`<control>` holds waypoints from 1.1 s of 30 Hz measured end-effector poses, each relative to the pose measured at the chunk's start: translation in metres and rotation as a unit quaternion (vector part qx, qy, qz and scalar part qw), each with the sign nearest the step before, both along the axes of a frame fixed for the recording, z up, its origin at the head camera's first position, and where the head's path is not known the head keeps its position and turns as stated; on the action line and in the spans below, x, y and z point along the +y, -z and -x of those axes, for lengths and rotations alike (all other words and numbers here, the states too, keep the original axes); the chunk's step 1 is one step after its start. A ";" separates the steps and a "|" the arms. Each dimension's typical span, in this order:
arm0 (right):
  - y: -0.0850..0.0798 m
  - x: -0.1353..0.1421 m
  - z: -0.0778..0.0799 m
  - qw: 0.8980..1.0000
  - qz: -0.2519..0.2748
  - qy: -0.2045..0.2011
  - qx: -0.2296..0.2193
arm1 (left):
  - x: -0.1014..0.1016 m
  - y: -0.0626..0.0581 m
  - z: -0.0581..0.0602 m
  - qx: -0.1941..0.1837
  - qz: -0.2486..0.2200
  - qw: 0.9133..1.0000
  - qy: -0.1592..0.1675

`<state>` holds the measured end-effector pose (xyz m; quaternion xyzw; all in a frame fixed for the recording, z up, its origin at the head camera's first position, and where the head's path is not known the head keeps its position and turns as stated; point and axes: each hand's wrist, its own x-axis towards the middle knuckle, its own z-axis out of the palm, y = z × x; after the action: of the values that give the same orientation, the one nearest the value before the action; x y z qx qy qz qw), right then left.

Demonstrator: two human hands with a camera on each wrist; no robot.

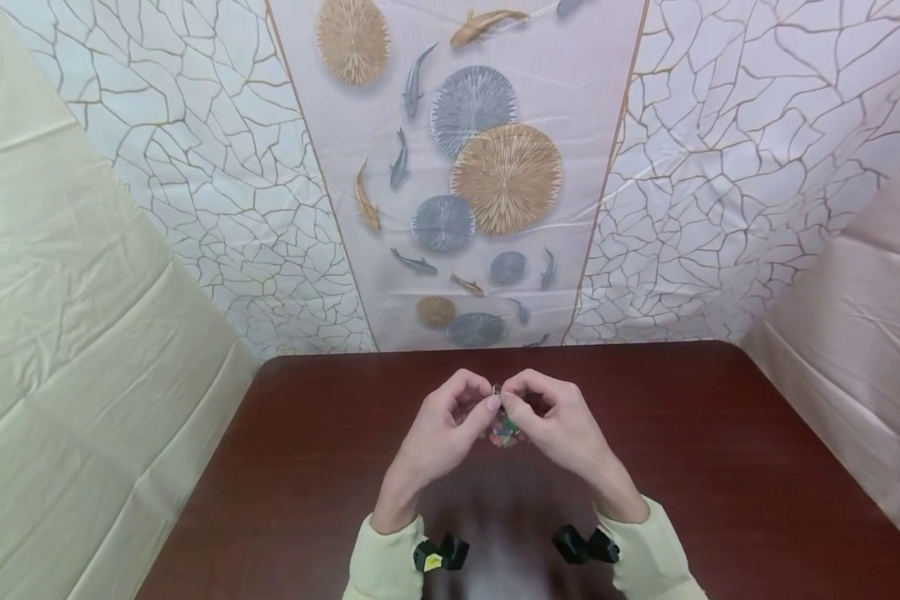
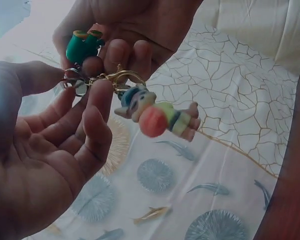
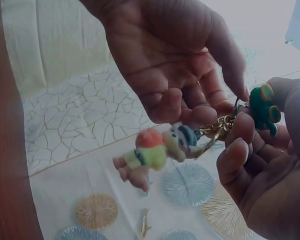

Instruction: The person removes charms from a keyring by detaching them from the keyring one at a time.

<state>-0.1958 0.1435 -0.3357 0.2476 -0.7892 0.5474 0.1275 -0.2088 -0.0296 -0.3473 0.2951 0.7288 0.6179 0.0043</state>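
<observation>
My left hand (image 1: 437, 432) and right hand (image 1: 564, 423) meet over the table, fingertips close together on a keychain. In the left wrist view, the left thumb and fingers pinch its silver split ring (image 2: 74, 82). The right hand's fingers grip the keychain from the other side, near a green charm (image 3: 264, 107) with orange-rimmed round ends. A gold clasp (image 2: 127, 75) and short chain join the ring. From them hangs a small animal-like figurine (image 2: 160, 117) with a blue cap, yellow-green clothes and a red ball. Fingers partly hide the ring.
The dark red-brown table (image 1: 307, 467) spreads beneath both hands. Behind it hangs a patterned cloth (image 1: 465, 275) with fish and round motifs, with pale cloth sides (image 1: 120, 333) to left and right. Black wrist cameras (image 1: 441, 553) sit at both cuffs.
</observation>
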 end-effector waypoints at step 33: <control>-0.010 0.004 -0.012 0.998 0.045 -0.019 0.025 | 0.003 0.002 -0.003 0.259 -0.004 0.965 -0.042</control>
<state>-0.1840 0.1477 -0.3259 0.2701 -0.7553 0.5785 0.1481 -0.2059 -0.0264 -0.3493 0.4144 0.7141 0.5230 -0.2117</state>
